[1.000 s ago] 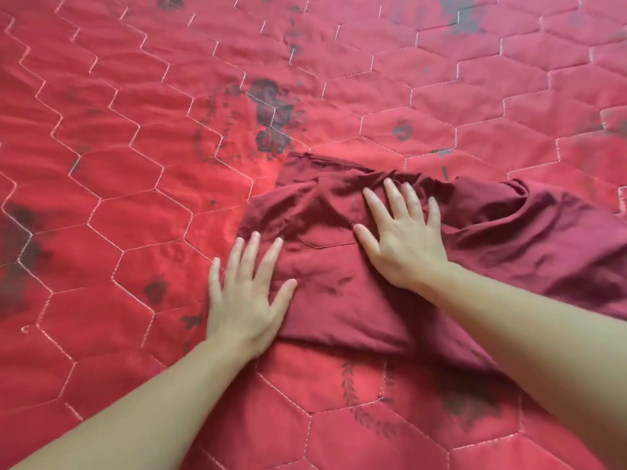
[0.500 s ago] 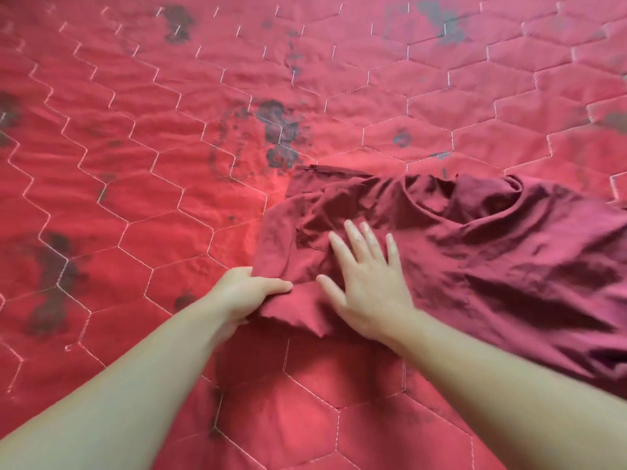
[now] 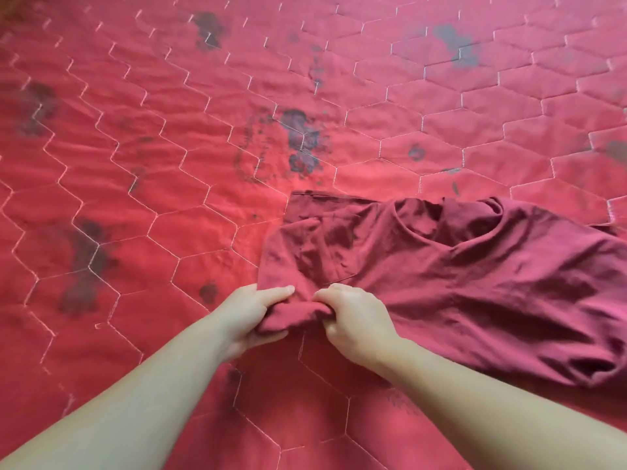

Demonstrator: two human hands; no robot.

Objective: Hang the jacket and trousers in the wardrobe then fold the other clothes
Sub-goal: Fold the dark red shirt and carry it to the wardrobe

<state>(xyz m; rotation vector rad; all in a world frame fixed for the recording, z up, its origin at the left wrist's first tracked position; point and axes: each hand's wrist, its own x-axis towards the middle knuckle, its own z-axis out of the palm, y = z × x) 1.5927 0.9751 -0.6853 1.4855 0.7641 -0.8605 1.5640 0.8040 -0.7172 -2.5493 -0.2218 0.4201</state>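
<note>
A dark maroon garment (image 3: pixel 451 276) lies crumpled on a red quilted bedspread (image 3: pixel 169 164), stretching from the centre to the right edge. Its round neck opening shows near the top. My left hand (image 3: pixel 252 315) grips the garment's near left corner, thumb on top and fingers curled under the cloth. Right beside it, my right hand (image 3: pixel 353 317) pinches a bunched fold of the same edge. The two hands sit almost touching, with a small roll of fabric between them.
The bedspread has white hexagon stitching and dark faded print patches. It fills the whole view to the left, far side and near side of the garment. No other clothes or wardrobe are in sight.
Both hands lay flat on the garment a second ago. The left hand then took hold of the near corner. Now the right hand has slid back and curled onto the edge too.
</note>
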